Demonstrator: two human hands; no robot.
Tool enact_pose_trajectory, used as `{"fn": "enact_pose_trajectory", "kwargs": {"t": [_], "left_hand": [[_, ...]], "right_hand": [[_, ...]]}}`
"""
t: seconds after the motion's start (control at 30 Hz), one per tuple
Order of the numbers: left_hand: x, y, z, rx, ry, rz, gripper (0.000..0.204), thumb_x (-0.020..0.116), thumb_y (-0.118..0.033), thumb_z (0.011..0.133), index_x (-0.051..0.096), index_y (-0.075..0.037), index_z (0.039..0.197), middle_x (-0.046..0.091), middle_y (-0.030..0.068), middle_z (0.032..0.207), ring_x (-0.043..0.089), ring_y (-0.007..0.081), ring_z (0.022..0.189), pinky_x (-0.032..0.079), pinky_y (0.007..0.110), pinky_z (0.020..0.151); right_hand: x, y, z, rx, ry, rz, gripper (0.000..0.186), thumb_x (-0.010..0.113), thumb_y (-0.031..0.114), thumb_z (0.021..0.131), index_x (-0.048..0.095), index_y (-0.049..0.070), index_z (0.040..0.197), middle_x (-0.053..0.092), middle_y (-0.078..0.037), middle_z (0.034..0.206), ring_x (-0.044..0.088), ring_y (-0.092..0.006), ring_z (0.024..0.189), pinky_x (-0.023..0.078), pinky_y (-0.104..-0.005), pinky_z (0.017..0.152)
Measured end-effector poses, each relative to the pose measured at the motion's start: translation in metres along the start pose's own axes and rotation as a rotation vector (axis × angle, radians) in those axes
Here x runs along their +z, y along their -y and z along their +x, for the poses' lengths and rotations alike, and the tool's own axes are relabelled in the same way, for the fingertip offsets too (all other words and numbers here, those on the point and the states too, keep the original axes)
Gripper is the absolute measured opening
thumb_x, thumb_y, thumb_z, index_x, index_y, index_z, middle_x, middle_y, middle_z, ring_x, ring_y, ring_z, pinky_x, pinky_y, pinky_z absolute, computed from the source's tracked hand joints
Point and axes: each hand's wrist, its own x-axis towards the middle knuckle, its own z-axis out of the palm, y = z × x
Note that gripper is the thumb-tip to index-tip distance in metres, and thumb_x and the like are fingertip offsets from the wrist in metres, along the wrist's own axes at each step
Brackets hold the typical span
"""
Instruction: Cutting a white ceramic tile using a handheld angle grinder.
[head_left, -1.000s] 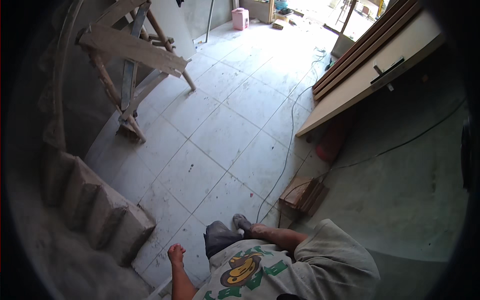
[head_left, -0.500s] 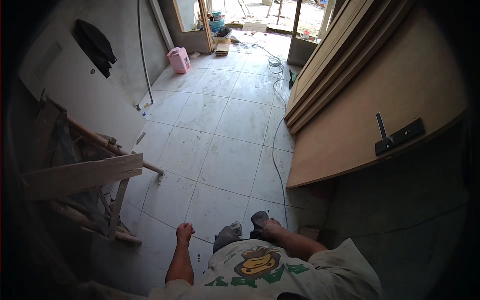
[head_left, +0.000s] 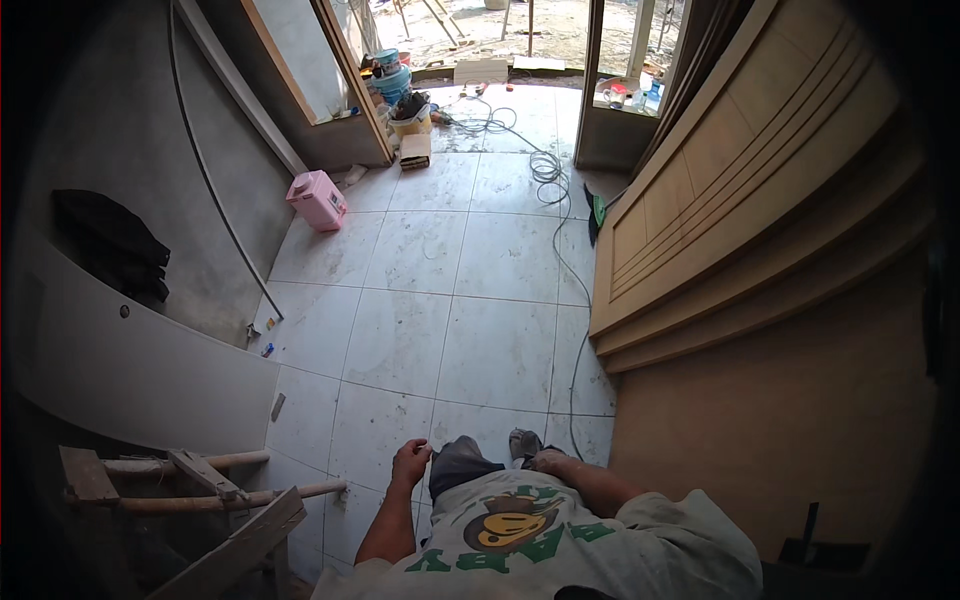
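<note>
My left hand [head_left: 411,463] hangs low beside my dark trouser leg [head_left: 462,466]. Its fingers are curled, with a small pale spot at the fingertips too tiny to name. On the other side, my right hand [head_left: 547,460] is down by my thigh, close above a grey shoe [head_left: 523,442] in the picture. Its fingers cannot be made out, so whether it holds anything is hidden. Below both hands lies a dusty white tiled floor [head_left: 490,350].
Wooden door panels [head_left: 720,190] lean along the right. A wooden trestle [head_left: 230,500] stands near left, a pink container [head_left: 318,200] by the left wall. A cable [head_left: 565,255] runs along the floor toward buckets [head_left: 390,80] and a cardboard box [head_left: 415,151] near the doorway.
I have moved forward: the doorway, pink container and buckets are closer, and the trestle and door handle have slid toward the lower edge. My left hand has swung nearer my leg.
</note>
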Motion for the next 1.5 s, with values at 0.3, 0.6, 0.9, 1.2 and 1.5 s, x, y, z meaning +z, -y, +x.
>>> {"fn": "enact_pose_trajectory", "kwargs": {"t": [0.3,0.6,0.9,1.2,1.5], "left_hand": [[-0.114,-0.190,0.571,-0.546,-0.152,-0.280,0.017,0.056,-0.019,0.084,0.062,-0.002,0.084,0.062,0.0057,0.068,0.064,0.0164,0.056,0.041,0.027,0.039],[-0.157,-0.833,1.249,0.132,0.055,-0.204,0.034,0.058,-0.027,0.092,0.062,0.002,0.109,0.066,0.0076,0.090,0.065,0.0153,0.074,0.052,0.028,0.071],[-0.067,-1.108,1.726,0.031,0.173,-0.018,0.040,0.062,-0.029,0.088,0.061,0.001,0.115,0.068,0.0107,0.095,0.066,0.0160,0.077,0.052,0.030,0.072],[-0.071,-1.251,2.215,-0.115,-0.090,0.097,0.035,0.061,-0.037,0.084,0.070,-0.008,0.100,0.070,0.0139,0.101,0.066,0.0299,0.095,0.050,0.038,0.088],[0.099,-1.848,2.653,0.207,0.198,0.032,0.041,0.061,-0.038,0.085,0.066,-0.011,0.115,0.070,0.0134,0.101,0.066,0.0273,0.092,0.050,0.037,0.085]], "right_hand": [[-0.573,-0.094,0.182,0.109,0.088,0.302,0.043,0.057,0.041,0.084,0.068,0.009,0.111,0.064,-0.013,0.119,0.061,-0.0268,0.110,0.049,-0.0379,0.089],[-1.245,-0.187,0.247,0.147,-0.663,0.486,0.039,0.048,0.036,0.092,0.066,0.010,0.115,0.060,-0.017,0.124,0.056,-0.0352,0.116,0.043,-0.0412,0.100],[-1.881,-0.413,0.375,0.236,-0.337,0.347,0.046,0.051,0.042,0.090,0.067,0.007,0.114,0.061,-0.018,0.122,0.054,-0.0338,0.120,0.039,-0.0414,0.103],[-2.397,-0.627,0.512,0.290,-0.453,0.464,0.073,0.056,0.054,0.087,0.043,0.008,0.141,0.044,-0.020,0.143,0.038,-0.0330,0.135,0.032,-0.0394,0.111],[-2.856,-0.808,0.564,0.339,-0.574,0.388,0.063,0.056,0.044,0.090,0.041,0.011,0.142,0.032,-0.017,0.151,0.028,-0.0356,0.140,0.026,-0.0453,0.114]]}}
